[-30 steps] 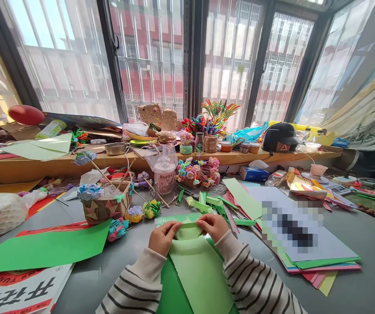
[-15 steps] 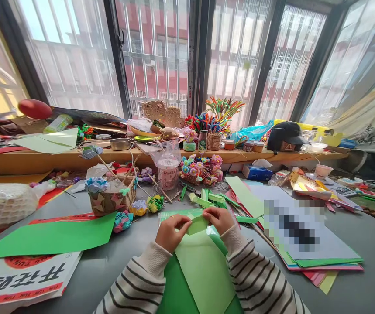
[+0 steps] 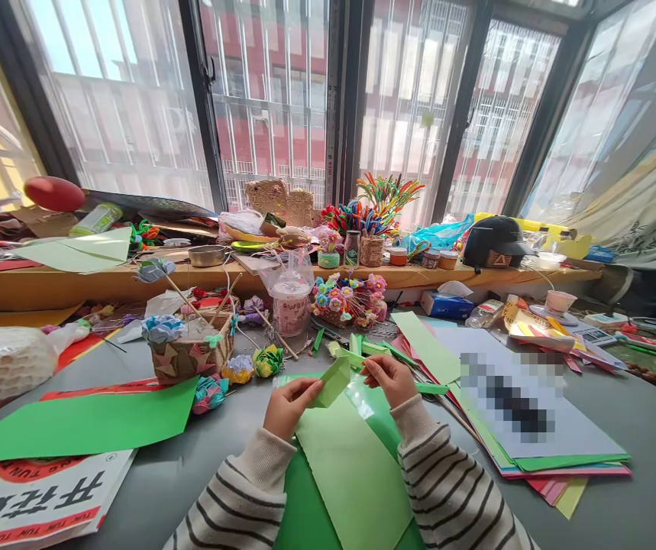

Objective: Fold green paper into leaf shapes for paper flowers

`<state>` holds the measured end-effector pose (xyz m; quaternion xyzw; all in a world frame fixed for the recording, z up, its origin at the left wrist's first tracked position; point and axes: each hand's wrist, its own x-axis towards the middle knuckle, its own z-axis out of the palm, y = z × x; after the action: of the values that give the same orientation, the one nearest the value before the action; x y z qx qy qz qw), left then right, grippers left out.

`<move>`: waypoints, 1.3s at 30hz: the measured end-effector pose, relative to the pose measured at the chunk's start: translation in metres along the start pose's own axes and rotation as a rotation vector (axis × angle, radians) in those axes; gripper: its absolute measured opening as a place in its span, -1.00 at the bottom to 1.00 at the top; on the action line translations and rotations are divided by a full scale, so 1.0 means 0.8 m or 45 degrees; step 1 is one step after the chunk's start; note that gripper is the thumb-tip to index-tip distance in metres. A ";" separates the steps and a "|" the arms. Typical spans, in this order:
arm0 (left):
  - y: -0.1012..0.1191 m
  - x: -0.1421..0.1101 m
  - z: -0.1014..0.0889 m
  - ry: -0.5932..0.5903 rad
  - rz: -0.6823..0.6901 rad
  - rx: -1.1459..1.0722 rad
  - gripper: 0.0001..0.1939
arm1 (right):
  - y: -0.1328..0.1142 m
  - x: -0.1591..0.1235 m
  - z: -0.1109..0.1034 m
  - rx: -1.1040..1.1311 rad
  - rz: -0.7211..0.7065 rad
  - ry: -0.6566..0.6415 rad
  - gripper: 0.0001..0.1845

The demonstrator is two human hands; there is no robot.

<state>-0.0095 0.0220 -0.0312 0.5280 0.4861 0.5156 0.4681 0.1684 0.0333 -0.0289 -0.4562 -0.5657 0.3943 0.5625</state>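
Note:
A small piece of light green paper (image 3: 334, 383), with a crease showing, is pinched between the thumb and fingers of my left hand (image 3: 289, 405). To its right, my right hand (image 3: 392, 380) has its thumb and fingertips pressed together, apart from that piece. Pale green strips lie right behind those fingertips, so I cannot tell whether it pinches anything. Under both hands a larger light green sheet (image 3: 350, 473) rests on a dark green glossy sheet (image 3: 305, 512). Just beyond the hands is a heap of cut green paper strips (image 3: 373, 349).
At left stand a basket (image 3: 190, 355) with paper flowers and a green sheet (image 3: 87, 416) over a printed bag. A lidded cup (image 3: 292, 305) and flower bundle (image 3: 342, 298) stand behind. Stacked papers (image 3: 580, 435) lie right, near a blue tissue box (image 3: 447, 304). Craft items crowd the sill.
My right hand has let go of the small paper's right side and moved slightly right. The paper, still in my left hand, now tilts upward to the right.

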 end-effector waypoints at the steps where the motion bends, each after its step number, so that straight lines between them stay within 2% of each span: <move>1: -0.001 0.001 -0.001 0.020 -0.026 -0.078 -0.79 | -0.001 -0.002 0.004 0.029 0.022 -0.065 -0.64; 6: -0.011 0.008 -0.002 0.038 -0.067 -0.285 -0.75 | -0.004 -0.018 0.034 0.097 0.057 -0.446 -0.72; 9: -0.016 0.009 -0.001 -0.016 -0.084 -0.334 -0.74 | -0.005 -0.024 0.044 0.073 0.033 -0.545 -0.76; 14: -0.008 0.003 0.002 -0.089 -0.024 -0.274 -0.77 | -0.003 -0.021 0.040 0.068 0.018 -0.400 -0.78; 19: -0.002 -0.005 0.011 -0.115 -0.144 -0.207 -0.75 | -0.001 -0.017 0.034 0.032 0.025 -0.228 -0.74; 23: -0.001 -0.004 0.011 -0.067 -0.227 -0.236 -0.67 | 0.000 -0.017 0.030 0.027 0.072 -0.271 -0.70; 27: 0.004 -0.001 0.001 -0.035 -0.236 -0.300 -0.63 | 0.000 -0.016 0.025 0.000 0.074 -0.326 -0.69; 39: 0.003 0.000 -0.007 -0.205 -0.380 -0.215 -0.68 | 0.005 -0.011 0.019 0.030 0.061 -0.259 -0.78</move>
<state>-0.0147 0.0221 -0.0290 0.4485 0.4749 0.4356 0.6193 0.1528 0.0271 -0.0363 -0.4204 -0.6042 0.4587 0.4978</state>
